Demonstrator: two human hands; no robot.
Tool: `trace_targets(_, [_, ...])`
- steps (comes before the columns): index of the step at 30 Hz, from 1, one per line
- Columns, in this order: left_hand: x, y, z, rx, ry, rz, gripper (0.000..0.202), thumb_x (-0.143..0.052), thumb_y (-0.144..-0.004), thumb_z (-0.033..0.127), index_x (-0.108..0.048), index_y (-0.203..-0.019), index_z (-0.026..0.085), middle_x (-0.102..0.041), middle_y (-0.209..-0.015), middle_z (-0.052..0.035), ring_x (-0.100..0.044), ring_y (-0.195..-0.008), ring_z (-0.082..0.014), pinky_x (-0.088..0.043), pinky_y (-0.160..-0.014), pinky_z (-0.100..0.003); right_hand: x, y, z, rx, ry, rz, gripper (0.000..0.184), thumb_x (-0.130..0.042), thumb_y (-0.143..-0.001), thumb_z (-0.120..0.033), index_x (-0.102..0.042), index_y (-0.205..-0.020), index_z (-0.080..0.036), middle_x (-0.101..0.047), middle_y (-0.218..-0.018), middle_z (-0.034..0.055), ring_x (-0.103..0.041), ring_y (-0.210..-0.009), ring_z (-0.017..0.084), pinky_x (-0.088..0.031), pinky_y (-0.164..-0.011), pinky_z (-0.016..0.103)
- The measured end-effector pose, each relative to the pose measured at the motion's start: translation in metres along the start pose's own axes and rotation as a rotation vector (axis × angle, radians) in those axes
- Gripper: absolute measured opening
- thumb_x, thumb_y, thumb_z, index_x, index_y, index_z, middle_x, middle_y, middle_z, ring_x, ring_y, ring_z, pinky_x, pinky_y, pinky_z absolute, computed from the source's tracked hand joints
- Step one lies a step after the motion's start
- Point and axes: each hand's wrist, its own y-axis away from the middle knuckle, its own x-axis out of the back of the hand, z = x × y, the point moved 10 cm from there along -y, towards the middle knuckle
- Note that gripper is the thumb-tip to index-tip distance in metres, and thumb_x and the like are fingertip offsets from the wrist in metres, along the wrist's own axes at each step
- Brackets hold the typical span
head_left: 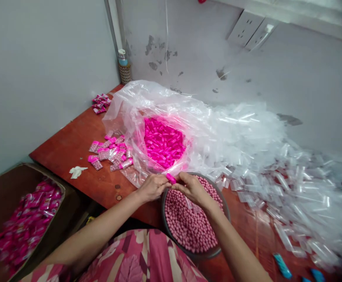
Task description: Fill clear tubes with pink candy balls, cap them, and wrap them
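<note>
Over the near-left rim of a bowl, my left hand (155, 186) and my right hand (193, 190) meet, fingers closed in a pinch. A bright pink plastic cap (171, 178) sits between their fingertips, touched by both. Anything attached to the cap is hidden by the fingers. Below my right hand, the grey bowl (227, 219) is full of small round pink beads (190, 231), and a clear plastic piece (188, 202) pokes out among them. Just beyond my hands lies an opened clear bag (135, 113) holding a heap of pink caps (163, 143).
Filled pink-capped containers (112, 152) lie left of the bag. Clear empty containers (276, 184) are piled to the right, near teal packets (282, 266). A carton (61, 192) of pink packs stands lower left. A bottle (124, 66) is in the far corner; crumpled tissue (77, 172) lies left.
</note>
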Motion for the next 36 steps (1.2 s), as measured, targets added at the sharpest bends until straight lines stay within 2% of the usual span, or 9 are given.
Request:
trace_targets(3, [0.005,-0.006,0.003,0.022,0.034,-0.035,0.026,-0.046,-0.083,0.026,-0.059,-0.064,0.014,-0.054,-0.06,-0.0008,-0.048,-0.058,-0.0115,-0.034,-0.058,-0.022,0.005,-0.002,0.0,0.013,-0.077,-0.044,0.022,-0.053,-0.079,-0.038,-0.053,-0.078,-0.016,-0.056,-0.068,0.0006,-0.052,-0.061,0.012,-0.042,-0.055,0.022])
trace_targets(5, [0.002,-0.008,0.001,0.075,0.14,-0.083,0.028,-0.048,-0.081,0.029,-0.059,-0.06,0.014,-0.05,-0.054,0.0013,-0.045,-0.053,-0.0101,-0.032,-0.055,-0.021,0.017,-0.004,-0.012,0.087,-0.028,-0.033,0.037,-0.056,-0.077,-0.041,-0.051,-0.103,-0.016,-0.059,-0.092,0.0072,-0.056,-0.082,0.017,-0.047,-0.068,0.028])
trace_targets(8, [-0.008,-0.004,-0.008,0.198,0.408,-0.14,0.025,-0.052,-0.078,0.03,-0.063,-0.066,0.012,-0.052,-0.055,0.0015,-0.045,-0.053,-0.01,-0.032,-0.053,-0.021,0.023,-0.006,-0.046,0.31,0.173,-0.116,0.062,-0.057,-0.076,-0.041,-0.031,-0.128,-0.02,-0.042,-0.127,0.0124,-0.041,-0.115,0.023,-0.039,-0.091,0.037])
trace_targets(11, [-0.013,0.006,-0.024,0.352,0.671,-0.068,0.025,-0.055,-0.075,0.032,-0.065,-0.074,0.01,-0.056,-0.061,-0.0006,-0.047,-0.055,-0.011,-0.035,-0.054,-0.022,0.017,-0.006,-0.06,0.414,0.319,-0.202,0.046,-0.049,-0.082,-0.035,-0.039,-0.125,-0.021,-0.046,-0.122,0.0112,-0.046,-0.111,0.021,-0.042,-0.09,0.036])
trace_targets(17, [-0.003,0.026,-0.057,0.57,1.025,0.286,0.028,-0.061,-0.07,0.034,-0.065,-0.086,0.012,-0.059,-0.067,-0.0012,-0.05,-0.058,-0.01,-0.038,-0.058,-0.023,-0.003,-0.013,-0.038,0.237,0.333,0.047,0.059,-0.053,-0.079,-0.041,-0.031,-0.129,-0.016,-0.051,-0.109,0.0155,-0.051,-0.101,0.026,-0.047,-0.082,0.042])
trace_targets(20, [-0.003,0.033,-0.067,0.649,1.104,0.386,0.028,-0.064,-0.067,0.035,-0.063,-0.083,0.012,-0.058,-0.066,-0.0001,-0.049,-0.056,-0.0089,-0.038,-0.056,-0.022,-0.025,-0.016,-0.033,0.158,0.325,0.137,0.075,-0.056,-0.075,-0.04,-0.019,-0.134,-0.012,-0.044,-0.118,0.0197,-0.043,-0.111,0.031,-0.043,-0.088,0.047])
trace_targets(25, [0.002,0.038,-0.078,0.657,1.095,0.488,0.025,-0.065,-0.066,0.033,-0.061,-0.079,0.012,-0.058,-0.068,-0.0006,-0.052,-0.062,-0.0103,-0.04,-0.062,-0.023,-0.043,-0.025,-0.027,0.086,0.31,0.26,0.066,-0.053,-0.076,-0.034,-0.025,-0.131,-0.01,-0.046,-0.116,0.0204,-0.043,-0.11,0.031,-0.043,-0.086,0.047])
trace_targets(33, [0.008,0.064,-0.132,0.76,1.056,0.51,0.027,-0.066,-0.065,0.033,-0.06,-0.08,0.011,-0.057,-0.064,0.0004,-0.051,-0.056,-0.0084,-0.04,-0.054,-0.02,-0.095,-0.06,-0.013,0.015,0.25,0.15,0.073,-0.056,-0.073,-0.036,-0.023,-0.132,-0.007,-0.042,-0.124,0.0218,-0.039,-0.116,0.03,-0.038,-0.092,0.045])
trace_targets(36, [0.035,0.081,-0.166,0.796,0.987,0.617,0.029,-0.066,-0.065,0.033,-0.058,-0.083,0.012,-0.058,-0.067,0.0016,-0.051,-0.056,-0.0072,-0.039,-0.052,-0.018,-0.108,-0.063,-0.024,0.039,0.172,0.126,0.086,-0.058,-0.072,-0.042,-0.011,-0.135,-0.007,-0.032,-0.134,0.0222,-0.029,-0.125,0.029,-0.032,-0.098,0.045])
